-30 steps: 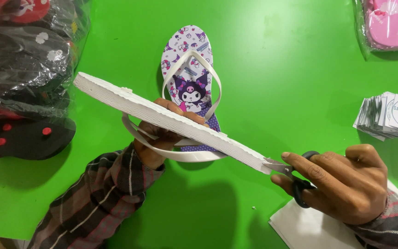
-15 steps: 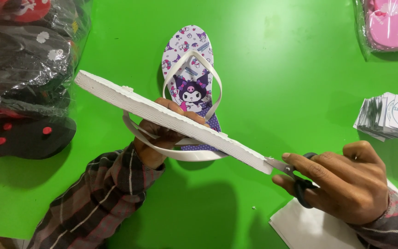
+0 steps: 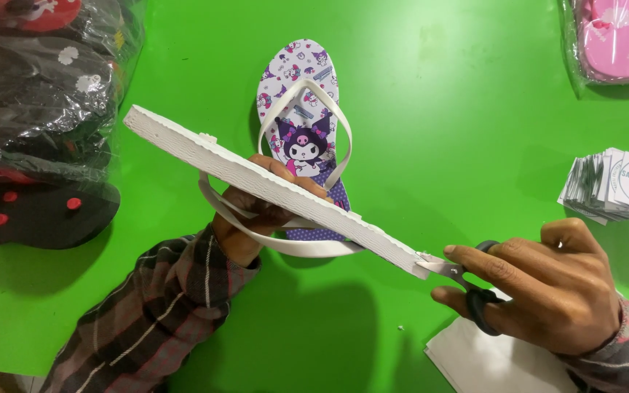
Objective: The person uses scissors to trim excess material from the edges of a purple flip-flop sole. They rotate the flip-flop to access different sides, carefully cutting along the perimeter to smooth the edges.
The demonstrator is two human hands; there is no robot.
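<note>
Bagged sandals [image 3: 34, 124] left, card stack [image 3: 616, 185] right, printed flip-flop [image 3: 301, 109] behind, left hand [image 3: 256, 218] gripping white flip-flop [image 3: 271, 189] edge-up, right hand [image 3: 547, 291] clenching scissors [image 3: 467, 280] at its heel.

A stack of white round-printed labels [image 3: 616, 188] sits at my right; clear plastic bags (dark sandals [image 3: 34, 102] left, pink pair [image 3: 616, 40] far right) flank the desk [image 3: 460, 94].

Open green tabletop [image 3: 438, 94] right of the printed sandal [image 3: 301, 109]. Left edge blocked by bagged black sandals [image 3: 34, 124]. Card stack [image 3: 613, 185] and pink bagged sandals [image 3: 616, 40] crowd the right side.
</note>
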